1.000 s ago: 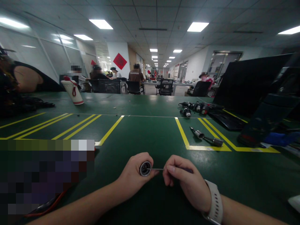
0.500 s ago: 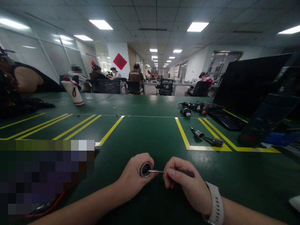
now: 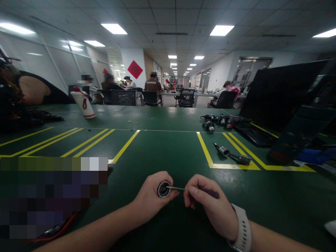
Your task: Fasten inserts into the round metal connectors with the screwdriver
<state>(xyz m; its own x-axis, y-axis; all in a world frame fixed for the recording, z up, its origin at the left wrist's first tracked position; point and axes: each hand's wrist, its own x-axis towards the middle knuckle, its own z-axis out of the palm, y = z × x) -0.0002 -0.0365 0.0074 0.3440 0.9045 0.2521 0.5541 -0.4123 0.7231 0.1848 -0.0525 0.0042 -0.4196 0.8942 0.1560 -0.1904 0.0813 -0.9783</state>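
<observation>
My left hand [image 3: 154, 192] is wrapped round a short round metal connector [image 3: 163, 189]. The connector's open end faces the camera, with a bright rim and a dark inside where small round details show. In my right hand [image 3: 204, 197] is a thin screwdriver [image 3: 176, 188]; its dark handle runs back under the thumb and its slim metal shaft points left. The shaft's tip lies at the mouth of the connector; whether it touches anything inside I cannot tell. Both hands hang low over the green table, close together. A pale watch strap circles the right wrist.
Two metal connector pieces with stems [image 3: 235, 154] lie inside yellow tape lines at right. Behind them are several dark cabled connectors [image 3: 211, 122], a black monitor [image 3: 278, 94] and a dark bottle [image 3: 294, 136]. A white cup [image 3: 83, 104] stands far left. Other people sit beyond the table.
The screwdriver's tip has shifted slightly upward at the connector's mouth, and its shaft slopes a little differently. My right hand has moved slightly right. Both hands keep their hold.
</observation>
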